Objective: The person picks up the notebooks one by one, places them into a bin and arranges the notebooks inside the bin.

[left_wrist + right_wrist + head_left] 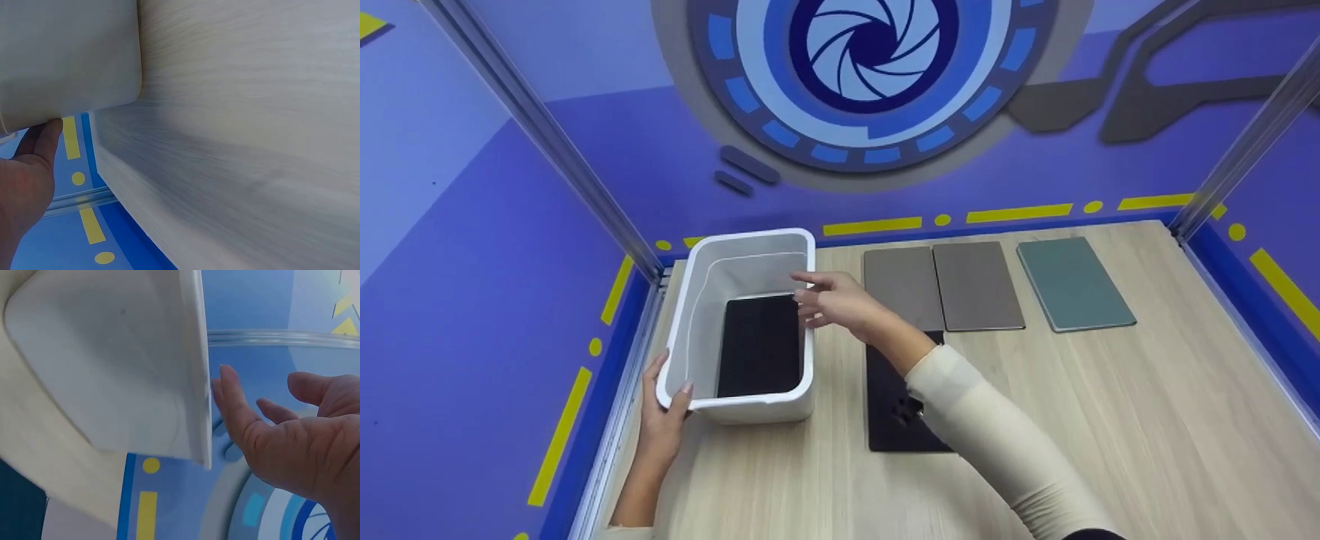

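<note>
A white plastic bin [757, 411] stands on the left of the table, with a black notebook [761, 345] lying flat on its floor. My left hand [660, 427] grips the bin's near left corner, thumb over the rim and fingers along the outside. In the left wrist view, the fingers of the left hand [31, 180] lie against the bin wall [67, 56]. Over the bin's right rim, my right hand [840, 304] has loosely spread fingers and holds nothing. The right wrist view shows that hand [292, 439] beside the rim [197, 371], thumb apart from the fingers.
Right of the bin lie two grey-brown notebooks [979, 285] side by side and a green notebook [1076, 285]. Another black notebook [892, 382] lies nearer, partly under my right forearm. Blue printed walls [585, 187] border the wooden table [1170, 420].
</note>
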The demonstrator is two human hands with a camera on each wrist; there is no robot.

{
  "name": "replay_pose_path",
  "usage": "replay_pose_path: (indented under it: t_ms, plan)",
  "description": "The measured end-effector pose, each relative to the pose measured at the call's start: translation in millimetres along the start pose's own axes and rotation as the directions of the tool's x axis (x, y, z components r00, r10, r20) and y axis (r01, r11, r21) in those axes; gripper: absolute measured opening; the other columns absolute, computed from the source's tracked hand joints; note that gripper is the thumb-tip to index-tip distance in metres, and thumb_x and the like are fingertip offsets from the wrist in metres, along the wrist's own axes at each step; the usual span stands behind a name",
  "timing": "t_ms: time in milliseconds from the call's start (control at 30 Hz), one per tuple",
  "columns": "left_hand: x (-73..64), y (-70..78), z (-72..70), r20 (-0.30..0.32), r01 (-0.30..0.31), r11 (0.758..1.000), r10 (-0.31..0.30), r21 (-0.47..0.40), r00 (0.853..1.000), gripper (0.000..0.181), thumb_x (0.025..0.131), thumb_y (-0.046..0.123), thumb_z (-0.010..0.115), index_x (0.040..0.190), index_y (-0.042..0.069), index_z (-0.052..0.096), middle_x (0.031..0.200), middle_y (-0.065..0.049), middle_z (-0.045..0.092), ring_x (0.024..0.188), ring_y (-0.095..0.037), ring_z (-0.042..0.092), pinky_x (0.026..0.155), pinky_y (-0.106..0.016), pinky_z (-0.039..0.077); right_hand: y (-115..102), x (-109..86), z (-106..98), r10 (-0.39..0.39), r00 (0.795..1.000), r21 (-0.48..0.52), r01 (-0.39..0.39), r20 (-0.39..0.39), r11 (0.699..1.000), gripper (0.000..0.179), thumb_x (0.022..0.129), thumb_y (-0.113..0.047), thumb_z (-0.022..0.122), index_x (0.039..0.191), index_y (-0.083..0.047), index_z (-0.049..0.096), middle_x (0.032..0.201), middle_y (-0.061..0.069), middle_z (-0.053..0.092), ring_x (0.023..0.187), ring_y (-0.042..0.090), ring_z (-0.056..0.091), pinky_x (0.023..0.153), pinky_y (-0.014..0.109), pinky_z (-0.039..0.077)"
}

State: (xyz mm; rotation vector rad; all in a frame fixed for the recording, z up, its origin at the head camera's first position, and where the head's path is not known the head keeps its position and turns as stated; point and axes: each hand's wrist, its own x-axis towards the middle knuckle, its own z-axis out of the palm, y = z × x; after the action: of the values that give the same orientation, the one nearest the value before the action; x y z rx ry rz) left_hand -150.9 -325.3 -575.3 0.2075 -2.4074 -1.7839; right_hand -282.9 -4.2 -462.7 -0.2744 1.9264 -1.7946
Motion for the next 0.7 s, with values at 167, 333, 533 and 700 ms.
replay_pose_path:
  t_ms: [167, 333, 533, 700]
  plan:
    - [0.6, -0.2, 0.7, -0.002, -0.007, 1.0, 0.007, -0.005, 1.0, 0.071, 0.11, 0.018, 0.054, 0.171, 0.025, 0.018, 0.171, -0.012, 0.027, 0.135, -0.017, 0.049, 0.092, -0.014, 0.05, 12, -5.7, -16, -0.013, 0.997, -0.014, 0.012, -0.079, 1.0, 0.052, 0.106, -0.015, 0.059, 0.158, -0.011, 0.053, 0.132, 0.024, 0.072, 0.109, 0.031, 0.076, 0.091, 0.038, 0.063]
    - [1.1, 0.4, 1.0, 0.004, -0.024, 1.0, 0.024, -0.002, 1.0, 0.071, 0.11, 0.018, 0.053, 0.171, 0.025, 0.017, 0.17, -0.012, 0.028, 0.142, -0.031, 0.045, 0.093, -0.013, 0.048, 25, -14.3, -40, -0.007, 0.988, -0.017, 0.005, -0.154, 1.0, 0.05, 0.105, -0.017, 0.059, 0.154, -0.014, 0.058, 0.125, 0.023, 0.073, 0.1, 0.024, 0.075, 0.085, 0.035, 0.063]
    - [2.3, 0.4, 1.7, 0.012, -0.032, 0.999, 0.032, -0.019, 0.999, 0.07, 0.111, 0.019, 0.052, 0.171, 0.024, 0.016, 0.169, -0.013, 0.029, 0.145, -0.034, 0.043, 0.094, -0.011, 0.047, 56, -32.0, -71, 0.034, 0.978, -0.004, -0.036, -0.207, 0.999, 0.047, 0.107, -0.022, 0.059, 0.153, -0.013, 0.059, 0.126, 0.022, 0.072, 0.103, 0.028, 0.074, 0.087, 0.036, 0.063]
    - [-0.3, -1.3, 2.7, -0.008, -0.024, 1.0, 0.024, -0.018, 1.0, 0.068, 0.112, 0.019, 0.051, 0.171, 0.025, 0.017, 0.172, -0.01, 0.027, 0.146, -0.031, 0.042, 0.095, -0.009, 0.046, 87, -48.4, -95, 0.04, 0.968, -0.05, -0.054, -0.248, 0.997, 0.044, 0.11, -0.022, 0.056, 0.152, -0.008, 0.059, 0.122, 0.019, 0.074, 0.105, 0.029, 0.075, 0.089, 0.039, 0.063]
